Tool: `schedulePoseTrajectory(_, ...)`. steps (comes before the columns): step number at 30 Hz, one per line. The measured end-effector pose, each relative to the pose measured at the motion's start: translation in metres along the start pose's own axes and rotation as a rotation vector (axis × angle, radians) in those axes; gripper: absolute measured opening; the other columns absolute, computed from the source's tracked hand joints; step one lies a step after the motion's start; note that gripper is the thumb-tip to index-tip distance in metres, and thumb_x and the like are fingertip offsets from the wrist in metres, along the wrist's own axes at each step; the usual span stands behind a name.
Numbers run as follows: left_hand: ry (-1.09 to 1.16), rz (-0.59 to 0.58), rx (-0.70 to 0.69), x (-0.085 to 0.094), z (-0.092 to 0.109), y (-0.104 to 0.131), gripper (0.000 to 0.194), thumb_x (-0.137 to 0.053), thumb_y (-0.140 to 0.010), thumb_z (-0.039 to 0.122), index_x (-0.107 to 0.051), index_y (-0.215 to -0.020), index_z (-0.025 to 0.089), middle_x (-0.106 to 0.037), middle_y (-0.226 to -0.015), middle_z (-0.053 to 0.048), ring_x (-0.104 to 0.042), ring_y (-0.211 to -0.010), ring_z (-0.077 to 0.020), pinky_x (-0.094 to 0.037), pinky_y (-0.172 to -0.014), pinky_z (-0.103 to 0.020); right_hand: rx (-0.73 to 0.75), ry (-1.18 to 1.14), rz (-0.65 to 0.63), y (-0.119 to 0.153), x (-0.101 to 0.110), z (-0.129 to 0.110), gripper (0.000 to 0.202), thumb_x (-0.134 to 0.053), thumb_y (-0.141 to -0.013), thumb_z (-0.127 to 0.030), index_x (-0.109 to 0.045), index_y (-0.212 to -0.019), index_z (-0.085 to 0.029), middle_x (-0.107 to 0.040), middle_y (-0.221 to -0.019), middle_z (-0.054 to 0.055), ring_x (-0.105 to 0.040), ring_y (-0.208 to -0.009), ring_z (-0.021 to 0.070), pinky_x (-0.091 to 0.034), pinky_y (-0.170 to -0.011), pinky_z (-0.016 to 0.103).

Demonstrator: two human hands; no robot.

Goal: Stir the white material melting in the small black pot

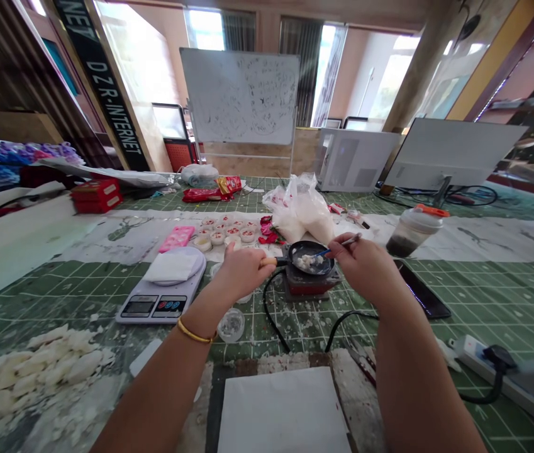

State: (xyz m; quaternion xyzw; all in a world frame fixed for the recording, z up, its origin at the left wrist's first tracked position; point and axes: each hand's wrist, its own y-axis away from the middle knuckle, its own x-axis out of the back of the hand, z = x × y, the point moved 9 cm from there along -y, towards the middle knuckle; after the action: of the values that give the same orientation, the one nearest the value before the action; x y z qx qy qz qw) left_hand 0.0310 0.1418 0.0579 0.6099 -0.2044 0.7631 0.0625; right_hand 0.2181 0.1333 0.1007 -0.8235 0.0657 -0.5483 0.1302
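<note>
A small black frying pan [312,267] rests on a little electric hot plate [305,287] in the middle of the table. White lumps [305,260], perhaps wax, lie inside it. My left hand [242,272] is closed around the pan's wooden handle [269,262]. From the other side, my right hand [356,255] grips a thin stirring tool [322,253] with a bluish end dipping into the pan; its exact kind is unclear. Just behind the pan stands a clear plastic bag [302,211] of white material. Small filled cups [233,233] with red bits sit beyond my left hand.
A kitchen scale [165,286] and a heap of white chunks [35,371] lie to the left. On the right are a lidded cup [415,229], a phone [424,292] and a power strip [478,358]. A black cable [269,314] loops before the hot plate. White paper [285,412] lies in front.
</note>
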Motion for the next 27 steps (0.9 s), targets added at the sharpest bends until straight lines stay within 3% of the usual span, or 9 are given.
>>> schedulePoseTrajectory(6,-0.001,0.012,-0.01,0.0,0.001,0.0,0.032,-0.037,-0.085,0.032,-0.054,-0.063,0.018,-0.063,-0.066,0.0,-0.055,-0.066,-0.0149,-0.023,-0.099,-0.057,0.01,-0.002,-0.028,0.001,-0.004,-0.004,0.031,-0.038,-0.087,-0.034,-0.065,-0.086,-0.02,-0.068,-0.082,0.005,-0.059,-0.08,0.0199,-0.035,-0.066,0.027)
schedulePoseTrajectory(12,-0.001,-0.002,0.003,0.0,0.0,0.0,0.032,-0.038,-0.085,0.035,-0.056,-0.064,0.018,-0.064,-0.069,-0.002,-0.055,-0.068,-0.0158,-0.021,-0.101,-0.057,0.038,-0.151,-0.018,0.005,-0.001,-0.01,0.031,-0.039,-0.087,-0.037,-0.065,-0.089,-0.021,-0.068,-0.084,0.003,-0.059,-0.077,0.0164,-0.036,-0.066,0.025)
schedulePoseTrajectory(15,0.016,-0.004,0.017,-0.001,-0.001,0.0,0.032,-0.038,-0.085,0.036,-0.057,-0.066,0.019,-0.064,-0.07,-0.002,-0.056,-0.07,-0.0161,-0.019,-0.102,-0.057,0.036,-0.103,-0.059,0.003,-0.008,-0.01,0.03,-0.04,-0.086,-0.036,-0.065,-0.087,-0.02,-0.068,-0.082,0.004,-0.058,-0.077,0.0177,-0.035,-0.066,0.026)
schedulePoseTrajectory(19,-0.008,0.0,-0.004,-0.001,0.0,0.0,0.032,-0.038,-0.085,0.035,-0.056,-0.064,0.019,-0.064,-0.068,-0.001,-0.056,-0.068,-0.0163,-0.022,-0.1,-0.057,-0.001,-0.058,0.022,0.001,-0.001,-0.004,0.033,-0.038,-0.087,-0.037,-0.066,-0.087,-0.02,-0.068,-0.086,0.005,-0.058,-0.08,0.0191,-0.034,-0.067,0.027)
schedulePoseTrajectory(23,-0.004,0.004,-0.001,-0.001,-0.001,0.0,0.033,-0.038,-0.085,0.035,-0.056,-0.065,0.019,-0.064,-0.069,-0.001,-0.056,-0.069,-0.0162,-0.022,-0.1,-0.057,-0.005,-0.002,-0.036,0.0,-0.005,-0.001,0.031,-0.038,-0.087,-0.034,-0.066,-0.088,-0.019,-0.068,-0.085,0.006,-0.059,-0.08,0.0201,-0.034,-0.067,0.027)
schedulePoseTrajectory(27,-0.004,0.002,-0.01,0.0,0.0,0.0,0.033,-0.038,-0.086,0.035,-0.056,-0.064,0.018,-0.064,-0.067,-0.001,-0.055,-0.067,-0.0156,-0.023,-0.099,-0.057,-0.044,0.024,0.016,0.001,0.002,0.005,0.035,-0.037,-0.087,-0.038,-0.067,-0.086,-0.019,-0.068,-0.087,0.007,-0.059,-0.082,0.021,-0.034,-0.067,0.028)
